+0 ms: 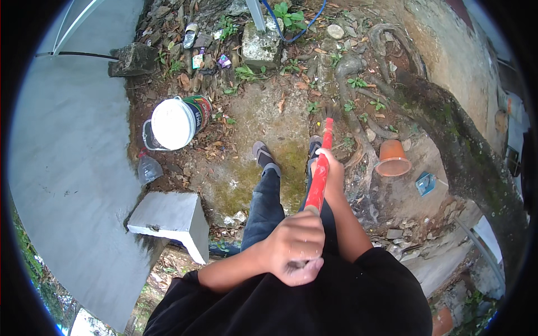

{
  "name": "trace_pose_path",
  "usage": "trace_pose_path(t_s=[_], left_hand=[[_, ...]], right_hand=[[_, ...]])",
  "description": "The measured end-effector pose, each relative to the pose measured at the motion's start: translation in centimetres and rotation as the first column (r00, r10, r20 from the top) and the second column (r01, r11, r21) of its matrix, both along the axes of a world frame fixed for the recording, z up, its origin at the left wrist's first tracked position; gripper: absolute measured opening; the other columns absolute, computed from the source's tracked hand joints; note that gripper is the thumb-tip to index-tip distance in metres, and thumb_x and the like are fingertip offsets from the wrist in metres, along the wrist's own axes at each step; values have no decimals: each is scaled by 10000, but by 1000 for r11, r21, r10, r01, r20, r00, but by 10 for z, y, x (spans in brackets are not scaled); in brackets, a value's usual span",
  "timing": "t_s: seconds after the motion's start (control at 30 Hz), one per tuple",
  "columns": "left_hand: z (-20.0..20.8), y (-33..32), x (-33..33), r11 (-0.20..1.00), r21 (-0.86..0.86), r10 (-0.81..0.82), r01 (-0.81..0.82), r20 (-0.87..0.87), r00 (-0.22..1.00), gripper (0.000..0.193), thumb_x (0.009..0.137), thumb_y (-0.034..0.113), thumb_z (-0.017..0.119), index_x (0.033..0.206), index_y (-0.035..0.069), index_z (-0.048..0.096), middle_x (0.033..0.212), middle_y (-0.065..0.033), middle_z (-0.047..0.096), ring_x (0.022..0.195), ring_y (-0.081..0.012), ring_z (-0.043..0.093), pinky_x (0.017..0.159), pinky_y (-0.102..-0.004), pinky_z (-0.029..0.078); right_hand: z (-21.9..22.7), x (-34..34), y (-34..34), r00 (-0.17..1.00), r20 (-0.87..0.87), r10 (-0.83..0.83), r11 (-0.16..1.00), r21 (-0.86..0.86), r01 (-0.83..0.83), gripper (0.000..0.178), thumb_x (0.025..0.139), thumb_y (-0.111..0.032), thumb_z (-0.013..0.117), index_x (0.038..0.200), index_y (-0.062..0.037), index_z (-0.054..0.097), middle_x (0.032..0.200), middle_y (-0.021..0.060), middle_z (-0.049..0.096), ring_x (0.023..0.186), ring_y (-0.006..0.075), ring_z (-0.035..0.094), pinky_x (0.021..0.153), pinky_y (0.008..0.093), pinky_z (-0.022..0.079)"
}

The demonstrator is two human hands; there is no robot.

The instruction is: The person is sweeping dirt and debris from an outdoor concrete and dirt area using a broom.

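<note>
A broom (318, 183) with a red handle points away from my body, slightly to the right. Its thin dark bristles (332, 112) blur into the ground by the tree roots at the far end. My left hand (297, 246) is closed round the near end of the handle, close to my chest. Farther along the shaft, my right hand (332, 171) grips it, with part of the fingers hidden behind the handle. Beneath, my feet in sandals (262, 154) stand on a mossy concrete slab (238, 179).
To the left stand a lidded white bucket (172, 124), a plastic bottle (149, 168) and a grey concrete block (168, 213). An orange pot (393, 159) and a blue packet (425, 183) lie right. Thick tree roots (434, 106) cross the right side. Litter (224, 60) lies among leaves ahead.
</note>
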State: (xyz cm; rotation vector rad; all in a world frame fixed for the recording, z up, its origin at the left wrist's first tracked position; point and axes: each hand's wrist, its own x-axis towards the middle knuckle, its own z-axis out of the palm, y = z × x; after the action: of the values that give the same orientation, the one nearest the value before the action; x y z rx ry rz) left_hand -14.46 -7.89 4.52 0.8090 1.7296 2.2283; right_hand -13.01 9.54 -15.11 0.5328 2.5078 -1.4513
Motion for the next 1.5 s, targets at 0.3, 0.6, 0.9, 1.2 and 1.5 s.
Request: trace_pose_path(t_s=[0.3, 0.6, 0.9, 1.2, 1.5], left_hand=[[-23, -40, 4, 973, -194, 98, -128, -157, 983, 227, 754, 84, 663, 609, 93, 489, 647, -35, 490, 619, -275, 516, 625, -405, 406], [-83, -50, -15, 951, -74, 292, -300, -106, 951, 195, 750, 34, 642, 628, 55, 491, 689, -75, 524, 691, -302, 543, 701, -411, 468], [-31, -56, 7, 930, -170, 302, -327, -157, 940, 208, 707, 94, 705, 621, 89, 516, 655, -44, 483, 599, -262, 507, 587, -392, 399], [-91, -41, -44, 975, 16, 221, -221, -148, 964, 163, 726, 105, 683, 663, 60, 539, 691, -77, 509, 693, -322, 522, 693, -433, 428], [-81, -58, -24, 920, -319, 214, -227, -78, 974, 186, 762, 147, 660, 642, 62, 547, 648, -87, 537, 666, -337, 540, 711, -425, 453]], right_hand=[[-57, -22, -83, 969, -31, 245, 939, -239, -246, 243, 866, -85, 744, 1098, -59, 675, 763, 121, 700, 719, 267, 730, 686, 372, 545], [-56, -109, -49, 972, -66, 224, 974, -3, -225, 260, 893, -87, 711, 1150, -79, 679, 805, 135, 717, 724, 259, 736, 679, 378, 548], [-65, -30, -101, 892, -90, 442, 880, -151, -451, 231, 868, -108, 758, 1093, -77, 715, 827, 171, 713, 734, 323, 727, 681, 390, 546], [-39, -124, -56, 947, -224, 231, 948, 270, -168, 252, 913, -147, 772, 1137, -50, 711, 780, 155, 697, 665, 284, 676, 656, 385, 531], [-102, -70, -112, 913, -192, 361, 921, -82, -381, 287, 903, -200, 765, 1168, -101, 714, 812, 193, 709, 729, 316, 727, 697, 404, 545]])
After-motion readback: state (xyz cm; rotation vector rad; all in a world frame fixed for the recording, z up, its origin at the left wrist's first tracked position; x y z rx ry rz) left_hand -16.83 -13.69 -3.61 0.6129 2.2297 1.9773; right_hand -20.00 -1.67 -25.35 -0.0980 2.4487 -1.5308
